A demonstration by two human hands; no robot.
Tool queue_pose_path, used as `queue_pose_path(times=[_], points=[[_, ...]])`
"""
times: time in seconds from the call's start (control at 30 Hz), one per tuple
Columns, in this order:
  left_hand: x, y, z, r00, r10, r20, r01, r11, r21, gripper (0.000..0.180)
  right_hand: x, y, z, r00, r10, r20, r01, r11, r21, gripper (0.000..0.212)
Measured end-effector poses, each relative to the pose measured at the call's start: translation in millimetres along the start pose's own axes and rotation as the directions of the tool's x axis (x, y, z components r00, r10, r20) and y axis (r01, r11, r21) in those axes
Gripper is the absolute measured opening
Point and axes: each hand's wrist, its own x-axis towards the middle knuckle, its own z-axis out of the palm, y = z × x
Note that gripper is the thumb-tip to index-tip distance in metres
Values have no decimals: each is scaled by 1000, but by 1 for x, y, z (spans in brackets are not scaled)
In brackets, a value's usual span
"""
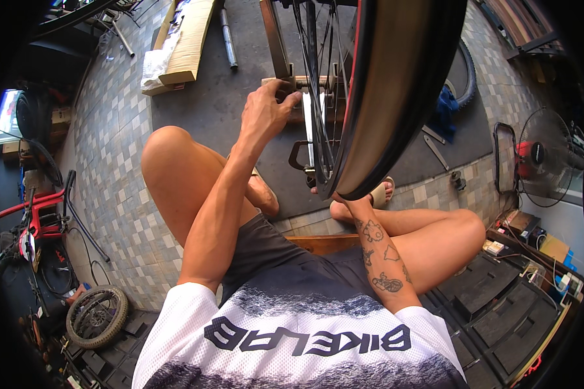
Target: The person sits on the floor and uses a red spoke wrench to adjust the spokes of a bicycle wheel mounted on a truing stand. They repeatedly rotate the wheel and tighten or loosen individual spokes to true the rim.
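Observation:
A bicycle wheel [399, 84] with a dark tire and thin black spokes stands upright in front of me, in a metal wheel truing stand [276, 39]. My left hand [266, 109] is at the stand's lower left side, fingers curled and thumb bent toward the index finger; what sits between them is hidden. Beside those fingers a silver arm [310, 133] runs toward me, with a dark curved caliper piece [298, 155] near its end. My right hand [345, 200] reaches under the wheel's near bottom edge. The tire and rim cover most of its fingers.
A dark mat [240, 97] lies on the tiled floor. On it are an open cardboard box [187, 48], a silver tube [228, 39], flat metal tools [436, 150] and a blue cloth [445, 107]. A fan [544, 155] stands right; a red bike frame [42, 220] stands left.

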Motion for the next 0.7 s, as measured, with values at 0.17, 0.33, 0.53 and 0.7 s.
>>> queue_pose_path(times=[0.17,0.33,0.53,0.7], points=[[-8,28,1,998,64,-28,-69,964,-258,48,7,14,14,998,59,-7,-55,968,246,37],[-27,67,-16,980,201,8,-178,885,-431,52,-13,-7,-14,995,60,-78,-54,996,75,70],[-27,62,-12,980,65,188,0,946,-325,62,-13,-46,-51,980,191,56,-180,971,-160,70],[-10,36,-4,998,-46,41,33,960,279,57,-13,-50,-55,964,247,96,-232,962,-147,72]])
